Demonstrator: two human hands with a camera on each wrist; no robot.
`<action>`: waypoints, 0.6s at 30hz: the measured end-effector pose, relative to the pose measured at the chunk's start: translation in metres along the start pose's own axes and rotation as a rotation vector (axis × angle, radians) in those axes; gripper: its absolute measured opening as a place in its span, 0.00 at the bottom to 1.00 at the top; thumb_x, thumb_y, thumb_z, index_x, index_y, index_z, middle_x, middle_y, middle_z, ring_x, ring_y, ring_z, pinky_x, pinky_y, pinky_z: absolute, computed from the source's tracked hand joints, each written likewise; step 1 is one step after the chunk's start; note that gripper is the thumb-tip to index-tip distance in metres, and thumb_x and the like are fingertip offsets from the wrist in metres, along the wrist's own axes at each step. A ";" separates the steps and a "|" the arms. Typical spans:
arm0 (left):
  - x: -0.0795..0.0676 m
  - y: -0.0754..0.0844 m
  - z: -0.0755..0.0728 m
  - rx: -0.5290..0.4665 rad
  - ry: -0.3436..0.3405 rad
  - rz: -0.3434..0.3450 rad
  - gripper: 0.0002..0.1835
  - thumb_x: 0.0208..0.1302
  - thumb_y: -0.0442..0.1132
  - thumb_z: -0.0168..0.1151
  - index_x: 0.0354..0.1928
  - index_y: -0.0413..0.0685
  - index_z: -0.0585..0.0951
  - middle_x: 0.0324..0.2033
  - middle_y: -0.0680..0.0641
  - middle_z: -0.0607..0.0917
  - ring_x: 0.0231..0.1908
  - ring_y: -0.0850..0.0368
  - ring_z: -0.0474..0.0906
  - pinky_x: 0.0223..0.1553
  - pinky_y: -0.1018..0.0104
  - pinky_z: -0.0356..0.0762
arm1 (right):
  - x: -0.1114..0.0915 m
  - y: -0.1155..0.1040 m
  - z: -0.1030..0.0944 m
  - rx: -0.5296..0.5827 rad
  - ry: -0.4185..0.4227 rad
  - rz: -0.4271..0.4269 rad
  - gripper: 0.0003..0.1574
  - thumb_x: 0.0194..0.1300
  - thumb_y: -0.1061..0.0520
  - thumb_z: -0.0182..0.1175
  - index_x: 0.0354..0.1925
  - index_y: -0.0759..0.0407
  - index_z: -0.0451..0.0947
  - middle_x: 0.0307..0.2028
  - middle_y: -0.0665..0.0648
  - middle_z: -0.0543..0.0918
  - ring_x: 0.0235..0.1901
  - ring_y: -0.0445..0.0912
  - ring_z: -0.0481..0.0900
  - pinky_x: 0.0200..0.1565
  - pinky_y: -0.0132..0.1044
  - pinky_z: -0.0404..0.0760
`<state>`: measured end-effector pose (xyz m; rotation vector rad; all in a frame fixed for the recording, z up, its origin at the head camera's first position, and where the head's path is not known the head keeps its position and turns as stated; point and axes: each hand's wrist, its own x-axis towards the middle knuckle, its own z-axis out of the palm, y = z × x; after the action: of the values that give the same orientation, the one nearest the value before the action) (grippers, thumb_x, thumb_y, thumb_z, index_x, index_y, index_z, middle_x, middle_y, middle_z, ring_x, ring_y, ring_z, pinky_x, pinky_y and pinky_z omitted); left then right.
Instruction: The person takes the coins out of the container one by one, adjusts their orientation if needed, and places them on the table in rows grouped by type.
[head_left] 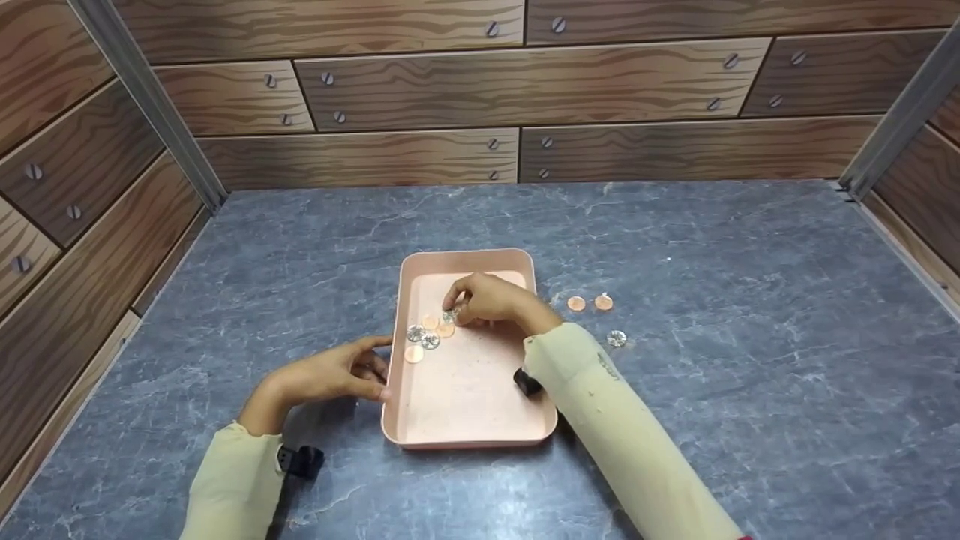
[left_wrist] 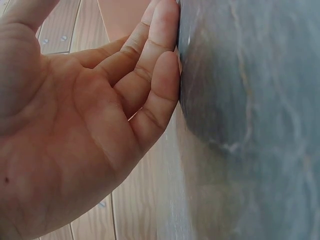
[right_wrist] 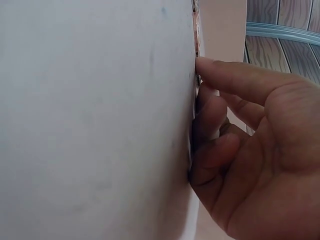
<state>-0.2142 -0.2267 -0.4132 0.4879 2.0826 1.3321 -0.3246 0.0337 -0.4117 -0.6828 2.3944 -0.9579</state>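
A pink rectangular tray (head_left: 472,405) lies on the table with several copper and silver coins in its left half. My right hand (head_left: 491,298) reaches into it, thumb and index finger pinching a silver coin (head_left: 450,316) at the tray floor. In the right wrist view the curled fingers (right_wrist: 212,117) rest against that floor. Beside it lie a copper coin (head_left: 445,330) and another silver coin (head_left: 430,340). My left hand (head_left: 330,373) is at the tray's left wall, thumb and index fingertips against it. Its other fingers (left_wrist: 165,75) rest loosely bent on the table in the left wrist view.
Right of the tray, two copper coins (head_left: 576,303) and one silver coin (head_left: 616,338) lie on the blue-grey marbled table (head_left: 750,337). Wood-patterned panels (head_left: 525,90) enclose the back and sides. Each wrist wears a small black camera (head_left: 306,462).
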 end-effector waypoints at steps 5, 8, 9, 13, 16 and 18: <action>0.000 0.000 0.000 0.000 -0.002 -0.001 0.50 0.57 0.39 0.70 0.72 0.30 0.48 0.46 0.38 0.79 0.41 0.60 0.79 0.45 0.72 0.77 | 0.000 0.000 0.001 0.004 0.007 0.007 0.16 0.55 0.68 0.61 0.44 0.61 0.81 0.19 0.47 0.70 0.16 0.38 0.65 0.20 0.28 0.66; 0.000 0.000 0.000 -0.002 -0.006 0.000 0.51 0.57 0.39 0.70 0.72 0.30 0.48 0.46 0.37 0.79 0.41 0.60 0.79 0.46 0.71 0.77 | -0.001 0.000 0.001 -0.003 0.013 0.005 0.16 0.54 0.68 0.61 0.44 0.61 0.82 0.19 0.47 0.71 0.16 0.38 0.65 0.20 0.28 0.67; 0.000 0.000 0.000 -0.001 -0.005 0.000 0.51 0.57 0.39 0.70 0.72 0.30 0.48 0.46 0.37 0.79 0.41 0.60 0.79 0.46 0.71 0.77 | -0.001 0.000 0.001 -0.007 0.015 0.003 0.16 0.54 0.68 0.61 0.43 0.61 0.82 0.19 0.47 0.71 0.17 0.38 0.66 0.21 0.28 0.67; -0.001 0.000 0.001 -0.002 -0.001 -0.002 0.51 0.58 0.39 0.70 0.72 0.30 0.48 0.46 0.37 0.79 0.41 0.60 0.78 0.46 0.71 0.77 | -0.001 0.000 0.001 -0.016 0.016 0.001 0.15 0.54 0.67 0.60 0.42 0.62 0.81 0.22 0.48 0.72 0.19 0.38 0.67 0.21 0.28 0.68; -0.001 0.001 0.001 0.001 0.004 -0.007 0.50 0.58 0.39 0.70 0.72 0.30 0.48 0.46 0.38 0.79 0.41 0.60 0.78 0.46 0.72 0.76 | -0.001 0.000 0.001 -0.020 0.018 -0.002 0.14 0.54 0.67 0.61 0.42 0.62 0.81 0.24 0.48 0.72 0.20 0.38 0.69 0.21 0.28 0.69; 0.000 0.001 0.001 0.004 0.007 -0.010 0.50 0.58 0.39 0.70 0.72 0.30 0.48 0.46 0.38 0.79 0.41 0.60 0.78 0.46 0.72 0.76 | -0.001 0.000 0.000 -0.020 0.021 -0.007 0.14 0.54 0.67 0.61 0.42 0.62 0.81 0.25 0.48 0.72 0.21 0.38 0.69 0.21 0.29 0.69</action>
<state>-0.2131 -0.2254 -0.4124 0.4742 2.0911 1.3261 -0.3233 0.0345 -0.4118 -0.6925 2.4246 -0.9501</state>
